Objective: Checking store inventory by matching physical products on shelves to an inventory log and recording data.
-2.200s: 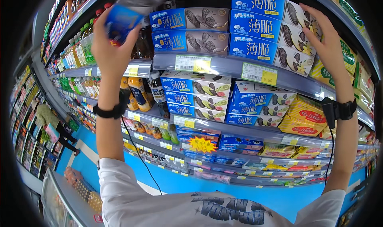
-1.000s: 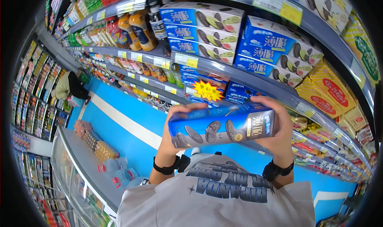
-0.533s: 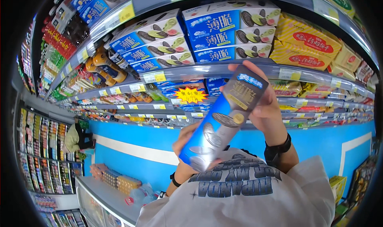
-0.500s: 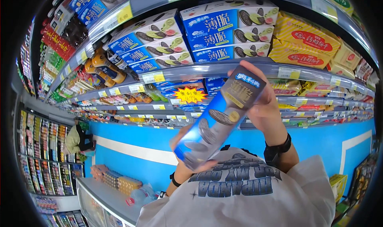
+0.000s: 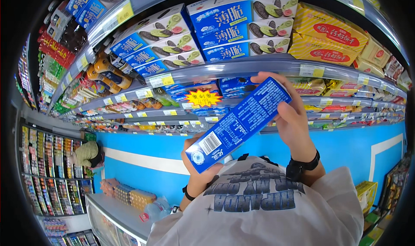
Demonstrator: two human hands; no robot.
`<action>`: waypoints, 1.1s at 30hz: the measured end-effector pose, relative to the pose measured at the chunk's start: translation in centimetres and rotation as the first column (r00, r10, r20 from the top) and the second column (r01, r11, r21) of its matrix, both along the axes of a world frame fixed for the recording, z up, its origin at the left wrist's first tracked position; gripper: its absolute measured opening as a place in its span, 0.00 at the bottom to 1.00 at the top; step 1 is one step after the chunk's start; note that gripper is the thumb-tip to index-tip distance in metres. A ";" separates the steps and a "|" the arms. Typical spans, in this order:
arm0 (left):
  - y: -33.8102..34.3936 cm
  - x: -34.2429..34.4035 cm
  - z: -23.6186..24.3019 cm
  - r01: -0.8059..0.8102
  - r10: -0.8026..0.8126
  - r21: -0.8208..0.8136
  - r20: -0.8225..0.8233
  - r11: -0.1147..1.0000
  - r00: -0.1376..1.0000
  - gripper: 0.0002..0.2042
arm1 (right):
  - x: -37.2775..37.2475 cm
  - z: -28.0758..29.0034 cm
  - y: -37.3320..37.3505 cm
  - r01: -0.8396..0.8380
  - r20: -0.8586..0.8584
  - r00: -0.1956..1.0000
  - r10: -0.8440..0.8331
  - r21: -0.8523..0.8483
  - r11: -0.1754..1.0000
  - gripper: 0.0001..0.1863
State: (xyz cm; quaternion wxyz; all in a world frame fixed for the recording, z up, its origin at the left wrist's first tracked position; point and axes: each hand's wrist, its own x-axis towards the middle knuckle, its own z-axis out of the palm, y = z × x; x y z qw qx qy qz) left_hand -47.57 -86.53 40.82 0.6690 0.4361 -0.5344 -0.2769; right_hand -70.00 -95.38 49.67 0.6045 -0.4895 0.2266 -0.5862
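Note:
A long blue cookie box [image 5: 238, 125] is held slantwise in front of my chest, with a narrow printed side and its barcode turned up toward me. My left hand [image 5: 196, 164] grips the lower left end, thumb along the near edge. Around the upper right end, my right hand [image 5: 295, 122] is closed, fingers over the top corner and thumb on the near side. Just beyond the box, similar white-and-blue cookie boxes [image 5: 242, 27] are stacked on the shelf. Yellow striped biscuit packs [image 5: 330, 34] sit to their right.
Shelf edges [image 5: 259, 66] with price tags curve across, close beyond my hands. A yellow starburst sign [image 5: 202, 99] hangs below one. Bottles [image 5: 106, 77] stand to the left. At lower left are a grey-topped counter [image 5: 116, 211] and a person [image 5: 87, 154] by other shelves.
The cookie box has been turned about its long axis: its picture face faced me before, and now the blue barcode side does. Both hands still hold its ends.

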 end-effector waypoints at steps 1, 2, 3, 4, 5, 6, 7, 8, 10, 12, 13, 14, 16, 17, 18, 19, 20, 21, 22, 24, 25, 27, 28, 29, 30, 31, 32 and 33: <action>0.1 -0.3 0.3 0.010 -0.010 0.003 -0.038 1.000 0.999 0.40 | 0.4 -0.1 0.0 -0.011 0.000 1.000 0.011 0.003 1.000 0.31; -0.2 -0.5 0.9 0.050 -0.050 -0.046 0.010 0.998 0.999 0.39 | 0.9 -0.2 0.1 0.012 0.041 0.999 -0.013 0.019 1.000 0.39; -0.6 -0.8 1.3 0.102 -0.097 -0.095 0.059 0.990 0.994 0.39 | 1.0 -0.5 -0.1 0.044 0.079 0.996 -0.046 0.033 0.998 0.47; -0.3 -0.8 2.2 0.154 -0.145 -0.044 0.171 0.987 0.975 0.38 | 0.8 -1.5 -0.5 0.021 0.118 0.993 -0.021 0.001 1.000 0.44; -0.1 -1.0 3.2 0.196 -0.191 0.012 0.294 0.981 0.937 0.36 | 1.0 -2.1 -0.8 0.021 0.117 0.993 -0.022 0.002 1.000 0.44; -0.1 -0.9 4.4 0.261 -0.270 0.089 0.489 0.961 0.829 0.34 | 1.3 -2.6 -1.0 -0.025 0.181 0.984 0.000 0.134 0.991 0.41; -0.2 -0.7 5.1 0.307 -0.345 0.177 0.652 0.935 0.675 0.32 | 1.4 -2.6 -1.1 -0.077 0.246 0.969 0.011 0.261 0.962 0.38; -0.7 -0.9 4.4 0.439 -0.359 0.048 0.659 0.897 0.661 0.26 | 0.9 -2.0 -1.7 -0.314 0.373 0.907 0.196 0.288 0.905 0.27; -0.8 -1.8 5.5 0.501 -0.416 0.071 0.663 0.863 0.623 0.24 | 1.1 -1.7 -2.2 -0.360 0.289 0.924 0.250 0.436 0.825 0.25; -0.9 -2.2 5.4 0.524 -0.440 0.070 0.644 0.849 0.626 0.24 | 2.1 -1.4 -1.6 -0.462 0.265 0.883 0.387 0.627 0.627 0.24; -0.6 -1.9 5.4 0.500 -0.405 0.059 0.671 0.864 0.621 0.24 | 2.7 -1.3 -1.1 -0.522 0.315 0.844 0.433 0.670 0.529 0.23; -0.4 -1.7 5.3 0.476 -0.371 0.047 0.697 0.878 0.614 0.23 | 2.8 -1.5 -1.4 -0.583 0.286 0.767 0.575 0.683 0.439 0.21; 0.2 -1.3 4.6 0.474 -0.371 0.029 0.665 0.880 0.648 0.23 | 2.9 0.5 -0.3 -0.579 0.251 0.729 0.637 0.722 0.379 0.19; 0.6 -1.3 4.3 0.453 -0.351 0.005 0.640 0.891 0.683 0.22 | 2.8 0.4 -0.4 -0.612 0.215 0.679 0.701 0.693 0.380 0.20; 1.0 -1.0 3.9 0.427 -0.344 0.018 0.622 0.904 0.703 0.22 | 3.2 0.2 -0.6 -0.606 0.221 0.691 0.688 0.696 0.384 0.20; 1.2 -0.8 3.7 0.440 -0.360 0.026 0.620 0.898 0.697 0.22 | 3.7 -0.1 -0.9 -0.676 0.236 0.632 0.738 0.633 0.377 0.18; 1.4 -0.6 3.6 0.454 -0.407 0.082 0.603 0.887 0.686 0.22 | 3.8 -0.4 -0.9 -0.741 0.243 0.570 0.785 0.565 0.363 0.16; 1.4 -0.3 3.6 0.462 -0.445 0.133 0.587 0.877 0.676 0.23 | 3.8 -0.6 -1.0 -0.741 0.248 0.575 0.780 0.563 0.367 0.16; 1.6 -0.2 3.3 0.464 -0.469 0.165 0.561 0.871 0.682 0.23 | 3.7 -0.8 -1.1 -0.771 0.267 0.539 0.798 0.538 0.341 0.16; 1.5 -0.3 3.3 0.481 -0.481 0.160 0.555 0.862 0.679 0.22 | 3.9 -1.0 -1.0 -0.804 0.288 0.496 0.819 0.508 0.308 0.16; 1.5 -0.3 3.3 0.493 -0.487 0.149 0.546 0.857 0.682 0.22 | 3.9 -1.0 -0.9 -0.786 0.260 0.518 0.815 0.521 0.333 0.16; 1.4 -0.2 3.4 0.509 -0.503 0.154 0.543 0.847 0.672 0.22 | 3.9 -0.9 -0.8 -0.770 0.237 0.538 0.809 0.529 0.357 0.16; 1.5 -0.1 3.3 0.501 -0.504 0.169 0.543 0.849 0.671 0.22 | 3.8 -0.6 -0.6 -0.719 0.186 0.583 0.791 0.571 0.396 0.16; 1.7 -0.2 3.3 0.493 -0.506 0.184 0.543 0.851 0.670 0.22 | 3.6 -0.6 -0.5 -0.664 0.133 0.624 0.770 0.609 0.433 0.15; 1.3 -0.5 3.6 0.528 -0.517 0.145 0.528 0.837 0.674 0.21 | 3.4 -0.7 -0.2 -0.665 0.136 0.624 0.769 0.609 0.432 0.15; 1.3 -0.8 3.2 0.472 -0.395 -0.013 0.527 0.881 0.752 0.19 | 2.9 -1.0 0.3 -0.683 0.254 0.655 0.712 0.603 0.413 0.17; 0.8 -0.5 3.4 0.486 -0.365 -0.078 0.560 0.870 0.744 0.19 | 2.6 -1.2 0.6 -0.701 0.368 0.673 0.641 0.594 0.395 0.19; 0.2 -0.2 3.6 0.499 -0.332 -0.141 0.590 0.855 0.736 0.20 | 2.2 -1.6 0.6 -0.702 0.371 0.672 0.641 0.595 0.392 0.19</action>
